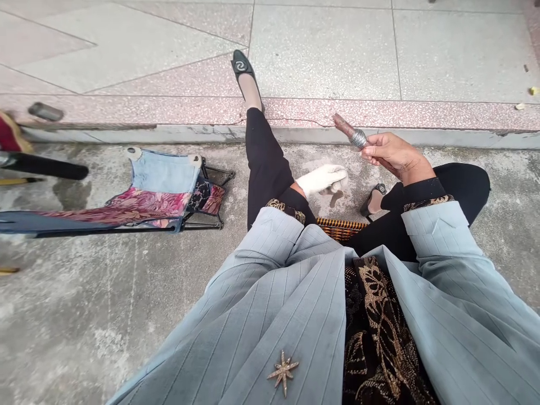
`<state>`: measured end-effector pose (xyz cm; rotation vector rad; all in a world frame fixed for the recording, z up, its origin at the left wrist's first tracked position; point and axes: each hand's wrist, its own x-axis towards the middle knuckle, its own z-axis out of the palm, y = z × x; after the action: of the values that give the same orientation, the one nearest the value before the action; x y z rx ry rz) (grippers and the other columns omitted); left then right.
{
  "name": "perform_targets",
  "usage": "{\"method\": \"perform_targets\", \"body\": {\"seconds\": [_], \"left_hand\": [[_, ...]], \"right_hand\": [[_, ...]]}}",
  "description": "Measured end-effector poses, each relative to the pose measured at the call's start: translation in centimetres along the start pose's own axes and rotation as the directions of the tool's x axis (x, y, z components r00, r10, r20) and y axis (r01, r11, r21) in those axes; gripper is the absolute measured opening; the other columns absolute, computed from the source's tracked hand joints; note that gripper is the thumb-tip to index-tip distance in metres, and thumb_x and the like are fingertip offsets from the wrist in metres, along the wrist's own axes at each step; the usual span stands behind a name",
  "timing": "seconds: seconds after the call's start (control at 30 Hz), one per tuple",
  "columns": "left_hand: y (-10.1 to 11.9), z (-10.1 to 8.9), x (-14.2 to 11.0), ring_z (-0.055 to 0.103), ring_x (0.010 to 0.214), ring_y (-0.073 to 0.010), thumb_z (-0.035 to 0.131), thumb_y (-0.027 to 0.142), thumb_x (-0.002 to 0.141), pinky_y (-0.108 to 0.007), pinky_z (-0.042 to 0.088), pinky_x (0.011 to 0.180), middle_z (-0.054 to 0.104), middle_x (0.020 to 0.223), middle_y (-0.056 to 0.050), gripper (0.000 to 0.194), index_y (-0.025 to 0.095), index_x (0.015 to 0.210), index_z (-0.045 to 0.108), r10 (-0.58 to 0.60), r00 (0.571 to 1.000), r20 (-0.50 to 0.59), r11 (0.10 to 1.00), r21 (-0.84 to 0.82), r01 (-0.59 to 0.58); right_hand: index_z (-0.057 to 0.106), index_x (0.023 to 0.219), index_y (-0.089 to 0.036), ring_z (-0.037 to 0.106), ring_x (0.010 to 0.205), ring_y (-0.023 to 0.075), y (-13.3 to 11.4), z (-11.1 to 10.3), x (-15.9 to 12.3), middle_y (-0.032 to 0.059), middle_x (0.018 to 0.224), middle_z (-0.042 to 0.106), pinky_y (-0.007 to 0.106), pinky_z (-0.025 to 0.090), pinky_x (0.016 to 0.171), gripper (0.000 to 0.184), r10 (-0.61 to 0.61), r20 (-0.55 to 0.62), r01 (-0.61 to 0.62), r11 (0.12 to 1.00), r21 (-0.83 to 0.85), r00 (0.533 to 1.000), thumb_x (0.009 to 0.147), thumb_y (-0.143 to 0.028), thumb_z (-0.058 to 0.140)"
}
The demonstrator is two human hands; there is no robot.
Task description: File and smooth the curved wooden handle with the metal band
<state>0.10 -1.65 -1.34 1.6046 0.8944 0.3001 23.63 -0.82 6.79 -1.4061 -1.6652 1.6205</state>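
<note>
My right hand is closed around a short brown stick wound with silver wire, and the stick's rough end points up and left over the step's edge. A white glove covers my left hand, which is low between my knees with its fingers curled. Whether it grips anything is hidden. Just under those gloved fingers is a small brownish patch that I cannot identify. The two hands are apart. A woven orange-and-black edge shows below my left hand, partly covered by my clothes.
A folding chair with blue and floral fabric stands at the left on the concrete. Beyond it are a metal cylinder and a blurred black bar. A tiled step crosses in front, with my left foot on it.
</note>
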Motion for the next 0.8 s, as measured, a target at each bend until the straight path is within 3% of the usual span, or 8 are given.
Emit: {"method": "perform_targets", "body": {"seconds": [0.07, 0.13, 0.3, 0.4, 0.5, 0.63, 0.73, 0.8], "left_hand": [[0.3, -0.2, 0.0, 0.056, 0.062, -0.0165, 0.058, 0.04, 0.095, -0.028, 0.041, 0.064, 0.057, 0.062, -0.002, 0.03, 0.018, 0.075, 0.06, 0.028, 0.993, -0.116, 0.959, 0.283, 0.006], [0.5, -0.4, 0.2, 0.059, 0.074, -0.0196, 0.055, 0.035, 0.096, -0.031, 0.044, 0.075, 0.06, 0.069, -0.004, 0.028, 0.019, 0.074, 0.061, 0.124, 0.98, -0.155, 0.895, 0.445, -0.042], [0.8, -0.7, 0.5, 0.059, 0.103, -0.0265, 0.052, 0.03, 0.097, -0.04, 0.041, 0.102, 0.068, 0.09, -0.01, 0.025, 0.019, 0.079, 0.065, 0.316, 0.915, -0.251, 0.806, 0.579, -0.12], [0.8, -0.7, 0.6, 0.06, 0.104, -0.0253, 0.05, 0.026, 0.097, -0.038, 0.042, 0.1, 0.069, 0.094, -0.009, 0.024, 0.018, 0.081, 0.066, 0.294, 0.905, -0.309, 0.847, 0.522, -0.097], [1.0, -0.7, 0.2, 0.063, 0.09, -0.0208, 0.048, 0.026, 0.099, -0.033, 0.046, 0.088, 0.069, 0.085, -0.008, 0.028, 0.016, 0.08, 0.064, 0.246, 0.902, -0.354, 0.927, 0.357, -0.113], [1.5, -0.7, -0.4, 0.061, 0.072, -0.0138, 0.045, 0.027, 0.101, -0.027, 0.047, 0.076, 0.068, 0.077, -0.004, 0.031, 0.015, 0.076, 0.061, 0.207, 0.932, -0.299, 0.978, 0.057, -0.199], [1.5, -0.6, -0.3, 0.057, 0.064, -0.0115, 0.044, 0.026, 0.1, -0.026, 0.045, 0.07, 0.063, 0.07, -0.002, 0.031, 0.016, 0.074, 0.057, 0.158, 0.934, -0.319, 0.98, -0.065, -0.188], [1.4, -0.5, -0.1, 0.053, 0.059, -0.01, 0.046, 0.029, 0.099, -0.025, 0.042, 0.065, 0.062, 0.07, -0.001, 0.029, 0.016, 0.075, 0.057, 0.17, 0.948, -0.27, 0.978, -0.072, -0.195]], "right_hand": [[0.065, 0.09, -0.022, 0.044, 0.067, 0.0158, -0.3, 0.1, -0.1, 0.0, 0.067, 0.05, 0.03, 0.035, 0.063, 0.053, 0.043, 0.038, -0.042, 0.999, -0.029, 0.998, 0.07, -0.07, 0.079], [0.065, 0.091, -0.023, 0.045, 0.069, 0.0162, -0.7, 0.3, -0.2, -0.0004, 0.067, 0.048, 0.031, 0.038, 0.066, 0.051, 0.066, 0.068, -0.064, 0.997, -0.042, 0.995, 0.073, -0.068, 0.078], [0.066, 0.094, -0.021, 0.05, 0.075, 0.0178, -1.1, 0.4, -0.3, 0.0006, 0.07, 0.048, 0.034, 0.041, 0.07, 0.045, 0.049, 0.091, -0.048, 0.999, -0.011, 0.995, 0.079, -0.063, 0.077], [0.065, 0.091, -0.021, 0.049, 0.073, 0.0168, -1.0, 0.4, -0.2, 0.0006, 0.07, 0.049, 0.032, 0.04, 0.068, 0.046, 0.051, 0.07, -0.052, 0.999, 0.015, 0.996, 0.077, -0.063, 0.079], [0.065, 0.091, -0.02, 0.047, 0.068, 0.0142, -0.6, 0.2, 0.0, -0.0004, 0.069, 0.05, 0.029, 0.037, 0.062, 0.052, -0.001, 0.038, -0.003, 0.995, 0.097, 0.999, 0.072, -0.066, 0.082], [0.065, 0.089, -0.019, 0.044, 0.062, 0.012, -0.1, 0.1, 0.3, -0.0015, 0.066, 0.049, 0.027, 0.033, 0.057, 0.053, -0.081, 0.056, 0.068, 0.977, 0.203, 0.995, 0.069, -0.064, 0.086], [0.065, 0.09, -0.019, 0.045, 0.062, 0.0121, 0.0, -0.1, 0.3, -0.0018, 0.066, 0.048, 0.027, 0.034, 0.056, 0.05, -0.093, 0.055, 0.077, 0.967, 0.243, 0.994, 0.07, -0.06, 0.087], [0.065, 0.091, -0.019, 0.047, 0.063, 0.0131, 0.0, -0.3, 0.3, -0.0014, 0.066, 0.048, 0.027, 0.035, 0.056, 0.048, -0.088, 0.017, 0.081, 0.965, 0.25, 0.996, 0.072, -0.059, 0.085]]}}
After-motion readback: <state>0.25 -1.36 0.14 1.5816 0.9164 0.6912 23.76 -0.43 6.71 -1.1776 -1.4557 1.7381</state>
